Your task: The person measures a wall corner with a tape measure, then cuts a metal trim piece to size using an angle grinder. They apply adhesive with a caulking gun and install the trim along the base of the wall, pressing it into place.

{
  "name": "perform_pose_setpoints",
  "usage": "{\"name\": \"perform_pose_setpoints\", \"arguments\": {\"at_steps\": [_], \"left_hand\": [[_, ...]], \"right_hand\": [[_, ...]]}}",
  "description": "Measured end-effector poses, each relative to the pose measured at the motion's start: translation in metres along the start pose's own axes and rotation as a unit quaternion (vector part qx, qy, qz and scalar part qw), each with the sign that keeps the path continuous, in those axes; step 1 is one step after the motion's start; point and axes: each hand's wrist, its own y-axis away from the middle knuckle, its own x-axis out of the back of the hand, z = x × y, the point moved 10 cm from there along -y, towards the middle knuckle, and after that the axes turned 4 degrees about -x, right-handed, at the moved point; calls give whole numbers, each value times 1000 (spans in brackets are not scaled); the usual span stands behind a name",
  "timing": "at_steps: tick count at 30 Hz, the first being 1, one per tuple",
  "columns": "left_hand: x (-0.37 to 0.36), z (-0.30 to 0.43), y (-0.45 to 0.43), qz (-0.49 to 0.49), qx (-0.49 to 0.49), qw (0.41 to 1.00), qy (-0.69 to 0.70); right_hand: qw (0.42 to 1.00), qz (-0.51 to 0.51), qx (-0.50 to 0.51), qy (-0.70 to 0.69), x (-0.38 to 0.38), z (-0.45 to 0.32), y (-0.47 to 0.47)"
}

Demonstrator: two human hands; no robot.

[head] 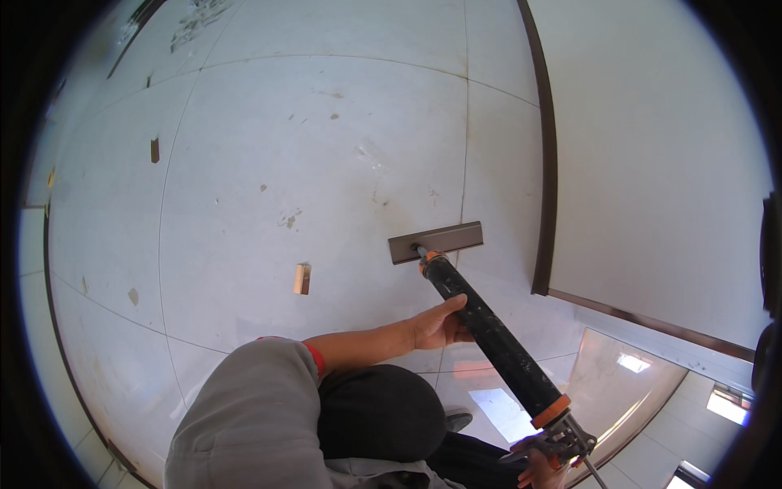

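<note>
A long black caulking gun (495, 336) with orange end caps runs from the centre down to the lower right. My left hand (446, 322) supports its barrel from the side near the front, thumb on top. Around the handle and trigger at the rear end, my right hand (540, 469) is closed, partly hidden at the bottom edge. The gun's nozzle tip (418, 248) is at the left part of a short brown skirting piece (449, 239) over the tiled floor; whether it touches is not plain.
Pale floor tiles (305, 153) bear stains and scraps. A small wood-coloured block (302, 279) and a brown offcut (154, 150) lie to the left. Brown skirting (545, 153) edges the white wall (647, 153) on the right, ending at a corner. My bent knee (382, 412) is below.
</note>
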Motion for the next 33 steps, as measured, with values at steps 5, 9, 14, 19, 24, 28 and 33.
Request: {"name": "perform_pose_setpoints", "arguments": {"at_steps": [5,9,14,19,24,28,33], "left_hand": [[-7,1,-1,-6,2,1000,-4],[-10,-5,-4,-14,22,1000,-2],[-10,-13,-8,-14,33,999,-23],[-6,-15,-3,-12,29,999,-28],[-3,-15,-2,-5,29,999,-29],[-8,-12,-4,-16,36,999,-32],[21,27,24,106,93,940,-310]], "right_hand": [[998,13,25,49,-14,-29,17],[999,40,-25,22,-13,-10,22],[993,44,-7,-109,-10,16,18],[991,36,-19,-130,-13,13,17],[992,24,-4,-124,-19,-1,17],[990,7,10,-142,-23,-6,19],[987,27,17,-156,-12,17,14]]}}
